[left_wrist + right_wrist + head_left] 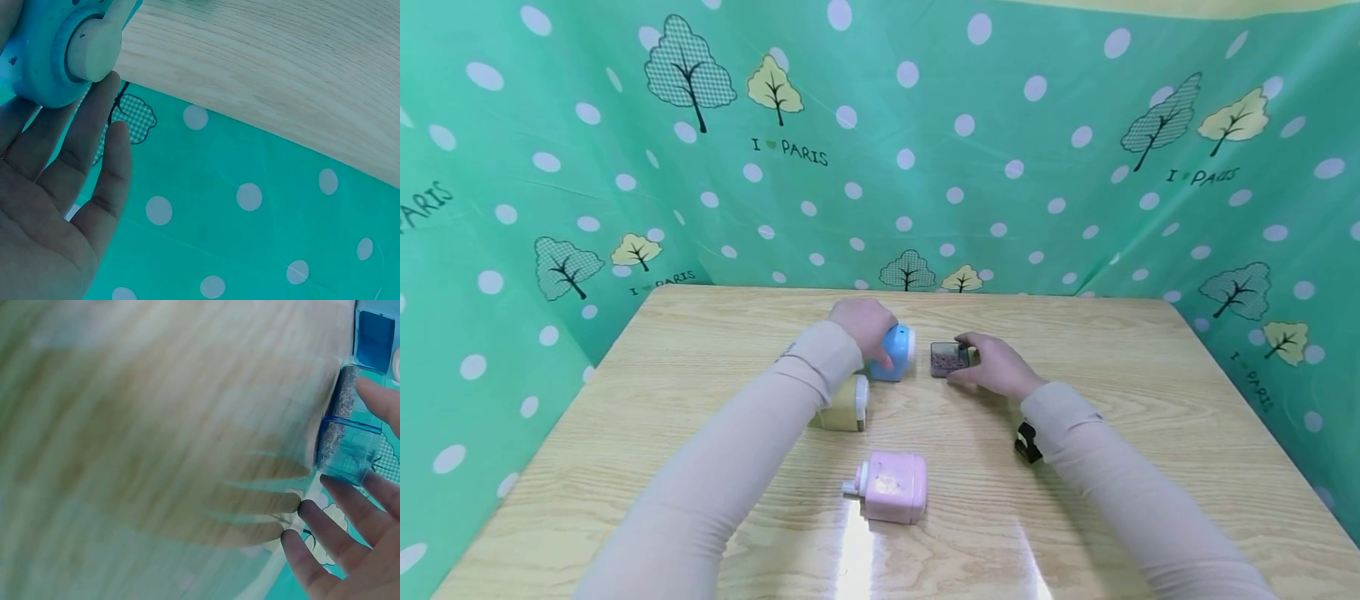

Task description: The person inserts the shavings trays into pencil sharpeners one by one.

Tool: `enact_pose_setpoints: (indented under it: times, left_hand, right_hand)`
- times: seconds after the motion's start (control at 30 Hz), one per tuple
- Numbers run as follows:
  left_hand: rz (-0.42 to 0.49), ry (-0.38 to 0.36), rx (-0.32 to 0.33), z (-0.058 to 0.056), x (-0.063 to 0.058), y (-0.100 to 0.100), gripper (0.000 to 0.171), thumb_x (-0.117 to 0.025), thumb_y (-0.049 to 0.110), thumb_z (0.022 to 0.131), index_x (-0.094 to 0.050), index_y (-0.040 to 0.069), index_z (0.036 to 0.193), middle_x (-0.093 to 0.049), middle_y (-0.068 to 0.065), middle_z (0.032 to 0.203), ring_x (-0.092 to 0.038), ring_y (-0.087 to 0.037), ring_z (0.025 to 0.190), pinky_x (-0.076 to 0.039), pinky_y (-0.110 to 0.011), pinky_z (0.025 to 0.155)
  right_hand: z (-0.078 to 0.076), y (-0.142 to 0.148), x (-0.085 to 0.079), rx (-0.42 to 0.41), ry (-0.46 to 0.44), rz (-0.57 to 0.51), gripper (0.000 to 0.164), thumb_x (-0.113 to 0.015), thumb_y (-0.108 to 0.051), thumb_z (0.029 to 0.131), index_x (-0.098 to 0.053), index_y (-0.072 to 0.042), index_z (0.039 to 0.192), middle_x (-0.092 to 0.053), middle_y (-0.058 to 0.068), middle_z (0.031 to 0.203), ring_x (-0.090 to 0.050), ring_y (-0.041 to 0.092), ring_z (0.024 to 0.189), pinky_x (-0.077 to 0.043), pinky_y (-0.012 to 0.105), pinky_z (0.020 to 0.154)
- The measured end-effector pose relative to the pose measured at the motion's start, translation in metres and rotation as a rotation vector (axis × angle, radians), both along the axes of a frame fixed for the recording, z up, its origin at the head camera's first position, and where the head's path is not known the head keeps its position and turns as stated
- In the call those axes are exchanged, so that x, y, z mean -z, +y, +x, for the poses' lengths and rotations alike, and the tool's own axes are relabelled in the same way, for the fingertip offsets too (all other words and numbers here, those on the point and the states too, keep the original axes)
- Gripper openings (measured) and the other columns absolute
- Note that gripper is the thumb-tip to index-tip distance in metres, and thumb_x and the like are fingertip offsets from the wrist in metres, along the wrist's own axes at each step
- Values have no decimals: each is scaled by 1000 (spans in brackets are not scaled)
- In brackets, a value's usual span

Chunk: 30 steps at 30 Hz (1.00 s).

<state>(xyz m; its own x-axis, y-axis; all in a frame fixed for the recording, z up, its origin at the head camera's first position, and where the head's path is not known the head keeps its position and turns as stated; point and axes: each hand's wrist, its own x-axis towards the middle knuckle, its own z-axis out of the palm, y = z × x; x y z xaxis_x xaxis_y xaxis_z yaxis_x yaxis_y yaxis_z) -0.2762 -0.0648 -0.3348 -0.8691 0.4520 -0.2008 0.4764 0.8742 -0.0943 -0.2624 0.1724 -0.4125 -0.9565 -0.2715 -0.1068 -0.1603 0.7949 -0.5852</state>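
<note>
My left hand grips a blue crank pencil sharpener lying on the table, its white end facing right. In the left wrist view the sharpener's pale crank shows close to the fingertips. Just to the right, a clear shavings drawer rests on the table with dark shavings in its bottom. My right hand holds that drawer between thumb and fingers, as the right wrist view of the drawer also shows. Drawer and sharpener stand a small gap apart.
A yellow sharpener lies partly behind the left forearm. Nearer the front is a pink sharpener with its crank side to the left. A small black object shows beside the right cuff. Green dotted cloth hangs behind the wooden table.
</note>
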Motion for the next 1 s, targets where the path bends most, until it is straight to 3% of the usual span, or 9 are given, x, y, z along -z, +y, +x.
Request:
enact_pose_setpoints:
  times: [0.33, 0.57, 1.0]
  left_hand:
    - [13, -1, -4, -2, 2, 1, 65, -83, 53, 67, -75, 16, 120, -75, 2, 105, -67, -15, 92, -56, -34, 81]
    - [12, -13, -7, -6, 1, 3, 63, -85, 51, 65, -76, 15, 115, -73, 3, 99, -65, -14, 88, -56, -33, 78]
    - [-7, -9, 0, -7, -1, 4, 62, -86, 51, 63, -76, 14, 112, -72, 3, 96, -64, -14, 85, -57, -34, 76]
  right_hand:
    - [-1, 8, 0, -20, -53, -67, 88, -80, -30, 78, -42, 4, 150, -54, 31, 141, -53, 44, 126, -37, 57, 110]
    - [-1, 10, -2, -30, -45, -68, 81, -79, -30, 80, -48, 5, 146, -55, 31, 140, -53, 45, 126, -37, 57, 110]
    - [0, 3, -3, -42, -39, -51, 78, -81, -30, 77, -54, -4, 146, -59, 27, 135, -57, 41, 120, -41, 58, 106]
